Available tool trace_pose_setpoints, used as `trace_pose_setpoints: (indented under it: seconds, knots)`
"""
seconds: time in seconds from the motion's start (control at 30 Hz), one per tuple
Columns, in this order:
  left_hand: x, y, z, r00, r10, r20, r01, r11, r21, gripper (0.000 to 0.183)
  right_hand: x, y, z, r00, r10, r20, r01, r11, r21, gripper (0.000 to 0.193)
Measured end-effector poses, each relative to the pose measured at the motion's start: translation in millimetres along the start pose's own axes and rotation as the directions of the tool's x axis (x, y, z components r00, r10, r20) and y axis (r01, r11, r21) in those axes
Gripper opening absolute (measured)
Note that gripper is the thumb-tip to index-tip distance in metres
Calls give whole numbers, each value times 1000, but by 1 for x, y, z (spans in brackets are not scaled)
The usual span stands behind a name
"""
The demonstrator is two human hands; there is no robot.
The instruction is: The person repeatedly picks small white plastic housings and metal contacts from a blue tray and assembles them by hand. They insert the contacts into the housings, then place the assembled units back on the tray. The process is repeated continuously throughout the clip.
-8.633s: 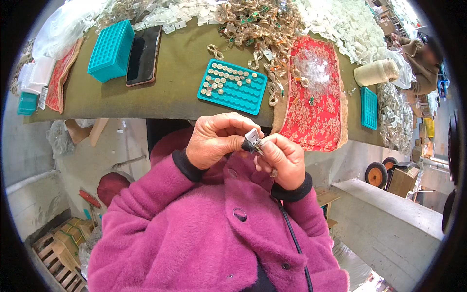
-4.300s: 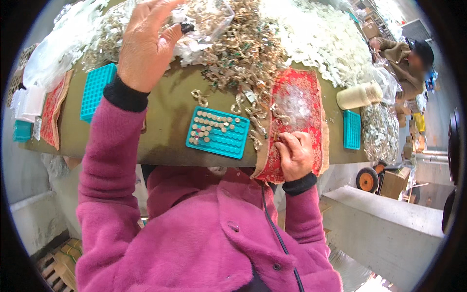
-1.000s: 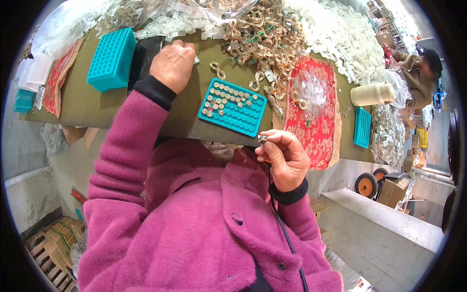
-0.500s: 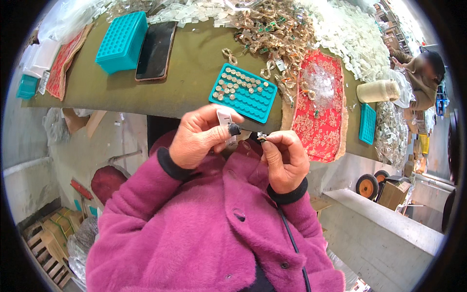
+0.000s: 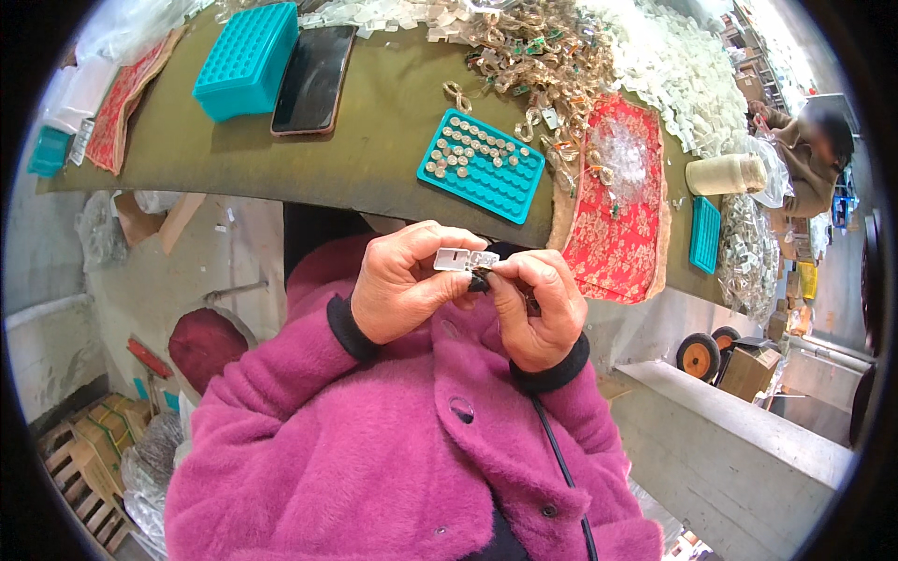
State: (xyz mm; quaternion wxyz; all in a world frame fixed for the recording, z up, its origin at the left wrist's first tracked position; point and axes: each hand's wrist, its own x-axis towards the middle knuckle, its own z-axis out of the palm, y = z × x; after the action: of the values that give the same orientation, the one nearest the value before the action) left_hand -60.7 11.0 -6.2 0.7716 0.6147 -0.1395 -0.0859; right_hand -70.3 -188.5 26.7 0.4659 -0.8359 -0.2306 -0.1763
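My left hand (image 5: 393, 285) pinches a small whitish rectangular plastic piece (image 5: 452, 259) with a slot in it, in front of the table edge. Against its right end, my right hand (image 5: 541, 313) grips a small clear-and-metallic part (image 5: 485, 259) between thumb and fingertips. The two pieces touch; whether they are joined I cannot tell. Something black shows at the left thumb tip. Just beyond the hands lies a teal dimpled tray (image 5: 500, 192), with several small round silvery discs (image 5: 460, 151) in its far and left dimples.
Behind the tray are a heap of looped clear cords (image 5: 543, 56) and a pile of translucent plastic pieces (image 5: 683, 84). A red floral cloth (image 5: 617, 248) lies to the right, near a thread cone (image 5: 725, 175). A phone (image 5: 313, 79) rests beside a teal box (image 5: 245, 65). Another person (image 5: 809, 154) sits far right.
My hands have come together, bringing the two pieces into contact. The plastic piece has turned from upright to lying nearly level. The view has shifted slightly.
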Motion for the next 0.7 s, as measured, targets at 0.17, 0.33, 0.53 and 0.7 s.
trace_pose_setpoints:
  seconds: [0.17,0.33,0.53,0.7]
  knots:
    - [-5,1,0,997,-77,-20,70,967,-246,33,0,0,2,999,7,51,-8,1000,18,26]
    - [-5,0,-3,971,-238,4,209,842,-498,31,4,8,3,983,-139,124,143,989,-25,26]
    - [0,1,-9,948,-318,20,279,800,-531,31,0,7,9,998,-59,35,61,997,-39,30]
    - [1,2,-3,965,-258,-44,206,853,-480,31,1,7,11,998,43,53,-41,998,-45,26]
